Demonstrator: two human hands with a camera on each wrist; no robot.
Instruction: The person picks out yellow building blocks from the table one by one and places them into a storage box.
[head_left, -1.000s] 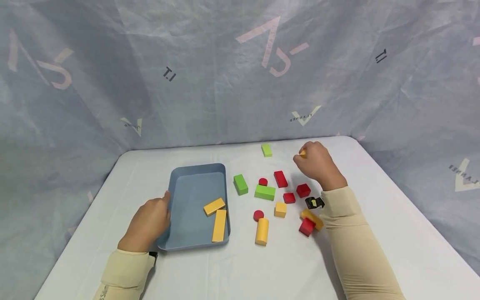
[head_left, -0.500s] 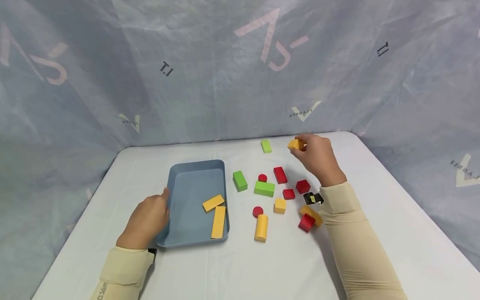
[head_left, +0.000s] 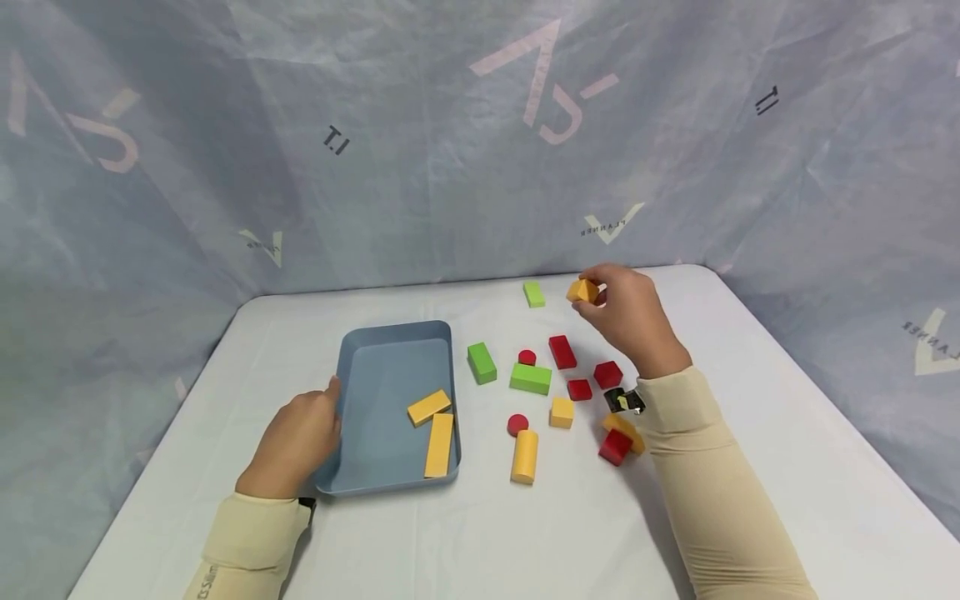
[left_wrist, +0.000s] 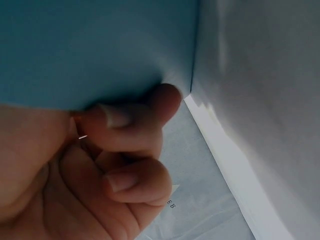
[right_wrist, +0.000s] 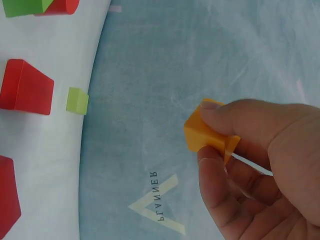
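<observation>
My right hand (head_left: pixel 630 317) is raised over the far right of the table, pinching a yellow block (head_left: pixel 582 291) between thumb and fingertips. In the right wrist view this yellow block (right_wrist: pixel 200 132) shows angled faces, and the fingers cover part of it. At the left, my left hand (head_left: pixel 300 437) holds the left side of a blue-grey tray (head_left: pixel 393 483). The left wrist view has its curled fingers (left_wrist: pixel 140 185) up against the tray's wall (left_wrist: pixel 100 50). Two flat yellow blocks, one short (head_left: pixel 429 407) and one long (head_left: pixel 439 446), lie inside the tray's right side.
Green blocks (head_left: pixel 531 378), red blocks (head_left: pixel 562 352) and red discs (head_left: pixel 517 425) are scattered right of the tray. Nearer lie a yellow cylinder (head_left: pixel 525 457) and a yellow cube (head_left: pixel 562 412). A red cube (head_left: pixel 615 447) sits by another yellow piece (head_left: pixel 633 435) beside my right sleeve.
My right hand has moved left and turned, so the yellow block, mostly hidden in the fingers before, now shows at the fingertips. The left hand and tray stay put.
</observation>
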